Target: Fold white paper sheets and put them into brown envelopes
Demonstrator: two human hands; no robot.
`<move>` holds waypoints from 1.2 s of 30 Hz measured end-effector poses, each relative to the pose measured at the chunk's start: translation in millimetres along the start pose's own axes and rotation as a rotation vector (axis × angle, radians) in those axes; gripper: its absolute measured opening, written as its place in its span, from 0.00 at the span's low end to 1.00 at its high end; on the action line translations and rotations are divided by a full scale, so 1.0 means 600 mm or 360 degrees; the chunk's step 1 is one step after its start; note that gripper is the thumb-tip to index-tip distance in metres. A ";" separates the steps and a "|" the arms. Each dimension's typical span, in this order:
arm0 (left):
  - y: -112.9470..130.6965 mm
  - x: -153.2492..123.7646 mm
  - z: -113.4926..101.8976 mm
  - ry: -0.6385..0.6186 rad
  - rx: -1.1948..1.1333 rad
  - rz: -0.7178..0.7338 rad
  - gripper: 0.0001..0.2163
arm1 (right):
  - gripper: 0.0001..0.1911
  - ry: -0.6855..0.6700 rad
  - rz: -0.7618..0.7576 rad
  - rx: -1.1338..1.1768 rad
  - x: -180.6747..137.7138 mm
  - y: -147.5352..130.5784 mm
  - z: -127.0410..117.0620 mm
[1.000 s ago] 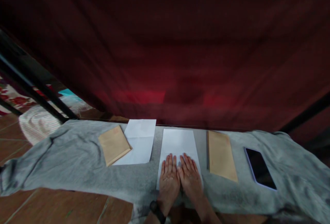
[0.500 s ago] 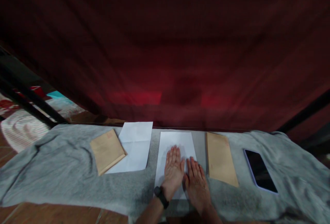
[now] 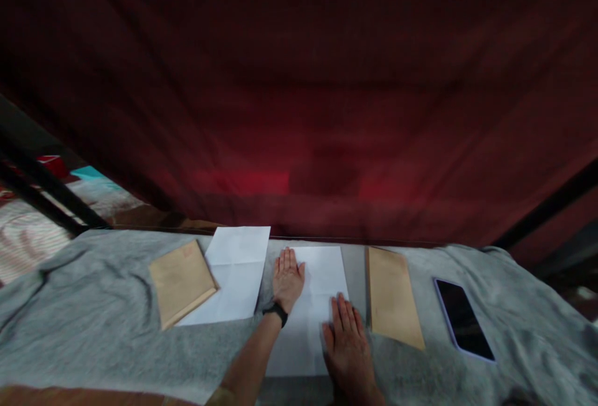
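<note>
A white sheet of paper [image 3: 308,331] with a faint crease lies flat on the grey cloth in front of me. My left hand [image 3: 288,281], with a black watch [image 3: 275,313] at the wrist, rests palm down on the sheet's far left corner, fingers stretched out. Along the paper's right edge, lower down, lies my right hand [image 3: 348,344], flat with its fingers extended. Just right of that hand is a brown envelope [image 3: 395,297]. Farther left, another brown envelope [image 3: 183,281] overlaps a second creased white sheet [image 3: 240,272].
A phone [image 3: 465,320] with a lilac edge lies at the right on the grey cloth [image 3: 103,325]. Dark red fabric [image 3: 299,113] hangs right behind the papers. Dark bars [image 3: 51,185] stand at the left, with striped cloth [image 3: 28,231] beyond.
My left hand has slid away from the middle of the sheet to its far left corner. My right hand stays near the right edge, and the hands are farther apart.
</note>
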State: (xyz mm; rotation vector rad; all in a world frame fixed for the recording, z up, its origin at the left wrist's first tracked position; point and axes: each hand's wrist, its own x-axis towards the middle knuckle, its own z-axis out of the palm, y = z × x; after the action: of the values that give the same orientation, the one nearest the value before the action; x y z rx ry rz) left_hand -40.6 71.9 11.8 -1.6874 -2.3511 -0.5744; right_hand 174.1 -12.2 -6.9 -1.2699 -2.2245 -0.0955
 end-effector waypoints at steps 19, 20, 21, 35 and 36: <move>-0.011 -0.262 -0.092 0.0024 0.0314 0.0437 0.24 | 0.27 -0.0115 0.0100 0.0122 0.025 -0.073 0.030; -0.012 -0.261 -0.092 -0.0004 0.0325 0.0446 0.24 | 0.26 -0.0131 0.0049 0.0161 0.025 -0.086 0.031; -0.012 -0.262 -0.092 -0.0029 0.0334 0.0452 0.25 | 0.25 -0.0127 -0.0006 0.0185 0.024 -0.095 0.032; -0.004 -0.268 -0.096 0.0126 0.0145 0.0304 0.28 | 0.28 -0.0150 0.0179 -0.0233 0.022 0.006 0.030; -0.003 -0.268 -0.095 0.0128 0.0134 0.0303 0.28 | 0.29 -0.0173 0.0215 -0.0233 0.033 0.004 0.034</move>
State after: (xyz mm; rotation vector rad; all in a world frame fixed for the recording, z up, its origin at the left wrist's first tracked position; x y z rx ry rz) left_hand 7.3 -91.9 3.4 -1.7890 -2.0999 -0.4918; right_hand 159.6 11.1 -14.6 -1.5348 -2.2495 -0.1429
